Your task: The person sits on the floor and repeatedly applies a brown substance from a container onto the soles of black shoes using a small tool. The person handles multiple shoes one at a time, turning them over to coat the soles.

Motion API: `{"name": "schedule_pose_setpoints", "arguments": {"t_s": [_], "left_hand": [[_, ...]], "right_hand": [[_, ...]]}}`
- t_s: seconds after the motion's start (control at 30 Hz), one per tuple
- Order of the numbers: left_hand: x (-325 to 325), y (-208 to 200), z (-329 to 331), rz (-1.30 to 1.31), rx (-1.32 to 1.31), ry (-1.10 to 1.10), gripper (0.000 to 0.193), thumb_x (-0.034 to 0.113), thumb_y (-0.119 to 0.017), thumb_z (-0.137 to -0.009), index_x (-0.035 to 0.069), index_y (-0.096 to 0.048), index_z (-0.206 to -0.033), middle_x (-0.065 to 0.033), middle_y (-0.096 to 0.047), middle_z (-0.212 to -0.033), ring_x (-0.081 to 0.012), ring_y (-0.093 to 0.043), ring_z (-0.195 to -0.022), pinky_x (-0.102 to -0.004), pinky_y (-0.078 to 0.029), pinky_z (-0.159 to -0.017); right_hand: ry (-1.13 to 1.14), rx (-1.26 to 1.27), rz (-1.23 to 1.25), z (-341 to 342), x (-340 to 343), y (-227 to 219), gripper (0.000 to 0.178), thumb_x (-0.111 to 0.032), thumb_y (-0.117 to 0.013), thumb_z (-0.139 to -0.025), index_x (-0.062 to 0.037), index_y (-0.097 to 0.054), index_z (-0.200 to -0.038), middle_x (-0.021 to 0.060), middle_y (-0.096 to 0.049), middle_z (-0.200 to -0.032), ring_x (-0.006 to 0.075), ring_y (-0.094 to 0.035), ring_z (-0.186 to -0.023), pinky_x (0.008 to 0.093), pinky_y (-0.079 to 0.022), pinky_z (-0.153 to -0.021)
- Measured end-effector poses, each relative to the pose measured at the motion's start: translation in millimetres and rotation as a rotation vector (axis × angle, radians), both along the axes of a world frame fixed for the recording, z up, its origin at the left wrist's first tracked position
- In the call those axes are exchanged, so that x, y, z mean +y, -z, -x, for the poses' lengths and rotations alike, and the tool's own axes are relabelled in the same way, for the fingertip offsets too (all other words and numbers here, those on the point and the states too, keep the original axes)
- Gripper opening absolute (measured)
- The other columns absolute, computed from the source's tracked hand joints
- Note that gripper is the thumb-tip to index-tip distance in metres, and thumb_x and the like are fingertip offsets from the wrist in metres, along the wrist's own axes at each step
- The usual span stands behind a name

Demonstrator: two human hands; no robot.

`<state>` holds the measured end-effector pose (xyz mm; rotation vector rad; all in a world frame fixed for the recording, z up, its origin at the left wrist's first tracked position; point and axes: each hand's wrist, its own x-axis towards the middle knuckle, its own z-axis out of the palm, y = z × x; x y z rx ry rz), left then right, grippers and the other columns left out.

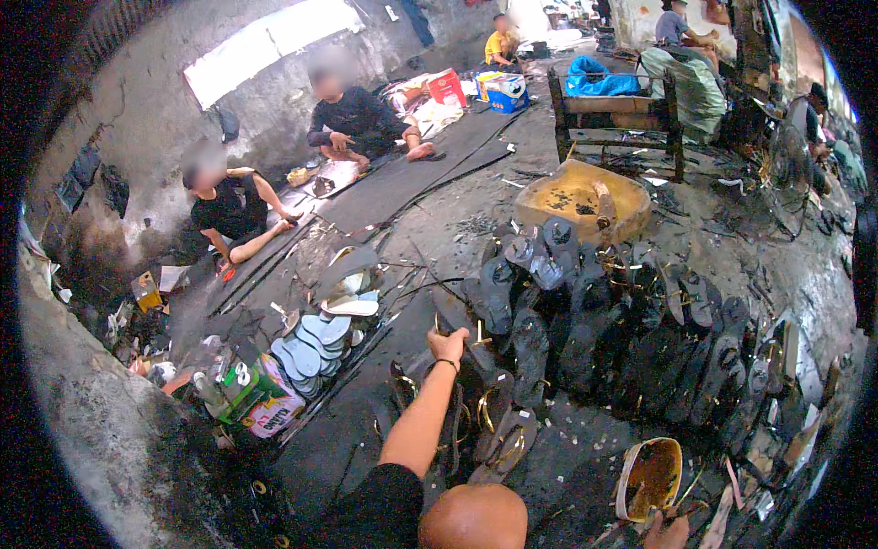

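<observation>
My left hand (448,346) reaches forward with its fingers closed round a dark sandal (455,311) that has thin gold-coloured strap edges. Just below and to the right lie more black sandals (494,407) with gold trim, close to my forearm. At the lower edge, what seems to be my right hand (669,532) is beside a pale tub (678,462) stained brown inside. Only a small part of it shows, and its fingers cannot be made out. My bent knee (473,517) rises between the two.
Rows of dark sandals (663,366) cover the floor ahead and right. Grey-blue soles (311,346) and a green-and-pink box (265,403) lie left. Farther off are a yellowish basin (631,206), a wooden chair (617,119) and two seated people (352,119) (224,206) by the wall.
</observation>
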<state>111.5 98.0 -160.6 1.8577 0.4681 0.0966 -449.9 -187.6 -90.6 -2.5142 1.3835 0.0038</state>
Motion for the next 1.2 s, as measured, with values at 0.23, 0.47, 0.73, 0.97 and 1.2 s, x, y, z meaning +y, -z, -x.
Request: {"name": "schedule_pose_setpoints", "arguments": {"t_s": [0.23, 0.47, 0.73, 0.97, 1.2], "left_hand": [[22.4, -162.1, 168.5, -0.392, -0.240, 1.094, 0.074, 0.039, -0.083, -0.073, 0.003, -0.047, -0.127, -0.0165, -0.059, -0.118, -0.0330, -0.058, -0.112, -0.0404, -0.047, -0.097], [11.6, 24.5, 292.7, -0.309, -0.011, 1.810, 0.082, 0.053, -0.075, -0.078, 0.003, -0.048, -0.137, -0.0229, -0.042, -0.145, -0.0388, -0.035, -0.137, -0.0509, -0.030, -0.113], [-46.5, 33.3, 300.3, -0.520, -0.153, 2.187, 0.087, 0.063, -0.064, -0.083, 0.010, -0.040, -0.148, -0.0242, -0.027, -0.157, -0.0435, -0.014, -0.148, -0.0602, -0.016, -0.117], [-75.9, 34.5, 290.2, -0.494, -0.205, 2.256, 0.097, 0.073, -0.057, -0.080, 0.003, -0.042, -0.146, -0.0208, -0.038, -0.152, -0.0405, -0.033, -0.140, -0.0512, -0.026, -0.116], [-68.7, 29.0, 282.5, -0.249, 0.080, 1.954, 0.076, 0.064, -0.048, -0.094, 0.005, -0.049, -0.141, -0.0172, -0.040, -0.152, -0.0345, -0.034, -0.143, -0.0418, -0.029, -0.117]], "right_hand": [[-0.147, -0.051, -0.054, 12.5, -10.5, 60.0, 0.045, -0.035, -0.065, -0.088, -0.0022, -0.060, -0.119, 0.0261, -0.063, -0.111, 0.0429, -0.059, -0.103, 0.0476, -0.047, -0.090], [-0.153, -0.066, -0.055, 21.0, -13.4, 77.3, 0.033, -0.028, -0.069, -0.085, -0.0025, -0.061, -0.104, 0.0213, -0.064, -0.098, 0.0401, -0.062, -0.092, 0.0473, -0.048, -0.082], [-0.200, -0.368, -0.136, 46.3, -22.0, 94.7, 0.027, -0.022, -0.078, -0.077, -0.0047, -0.060, -0.087, 0.0139, -0.064, -0.081, 0.0355, -0.064, -0.077, 0.0455, -0.050, -0.075], [0.102, -0.729, -0.497, -12.8, -28.0, 36.5, 0.030, -0.022, -0.075, -0.086, -0.0022, -0.058, -0.101, 0.0064, -0.062, -0.089, 0.0169, -0.057, -0.082, 0.0353, -0.047, -0.076], [0.041, -1.106, -0.739, -95.5, 3.4, -65.1, 0.018, -0.016, -0.068, -0.090, -0.0023, -0.064, -0.102, 0.0061, -0.064, -0.095, 0.0146, -0.058, -0.088, 0.0329, -0.048, -0.082]]}}
